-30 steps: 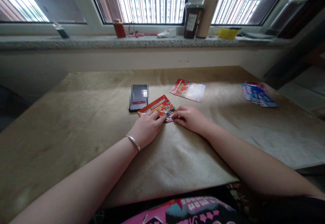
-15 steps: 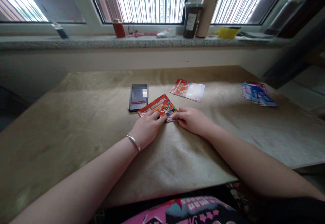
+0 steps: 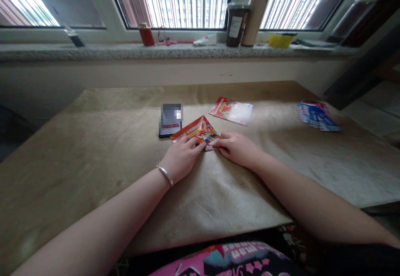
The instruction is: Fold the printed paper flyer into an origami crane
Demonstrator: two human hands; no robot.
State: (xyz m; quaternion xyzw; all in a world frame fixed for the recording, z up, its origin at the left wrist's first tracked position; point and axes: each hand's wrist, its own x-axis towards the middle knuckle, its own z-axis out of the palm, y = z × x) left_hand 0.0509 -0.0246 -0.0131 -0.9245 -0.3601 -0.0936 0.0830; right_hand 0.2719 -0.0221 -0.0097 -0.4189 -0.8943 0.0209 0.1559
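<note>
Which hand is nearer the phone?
Left. The left hand is on the near side of the phone; the right hand is farther off, toward the right.

The leaflet (image 3: 197, 130) is red-orange, printed with pale lettering along its far edge, small colourful cartoon figures towards its right and a whitish-pink strip at the near edge. It lies on the table (image 3: 93, 151), slanted, one corner pointing away, its left end close by the phone (image 3: 170, 121). The left hand (image 3: 180, 156) covers its near left part; the right hand's fingers (image 3: 221, 142) touch its right corner.
</note>
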